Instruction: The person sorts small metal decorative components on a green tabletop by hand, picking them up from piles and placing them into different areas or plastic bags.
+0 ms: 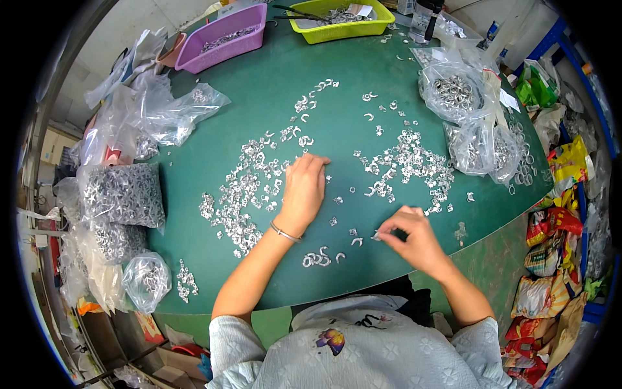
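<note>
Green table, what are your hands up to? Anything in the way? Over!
Right hand pinches a small metal piece. Left hand at edge of left pile. A few loose pieces between the hands.

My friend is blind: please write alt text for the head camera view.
A person's right hand pinches a silvery piece over a green table; the left hand is among scattered silvery parts, purple basket and yellow basket beyond.

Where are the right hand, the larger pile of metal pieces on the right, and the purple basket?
Right hand [420,238]: head view, back of the hand.
Pile of metal pieces [418,160]: head view, middle of pile.
Purple basket [223,56]: head view, near wall.
</note>
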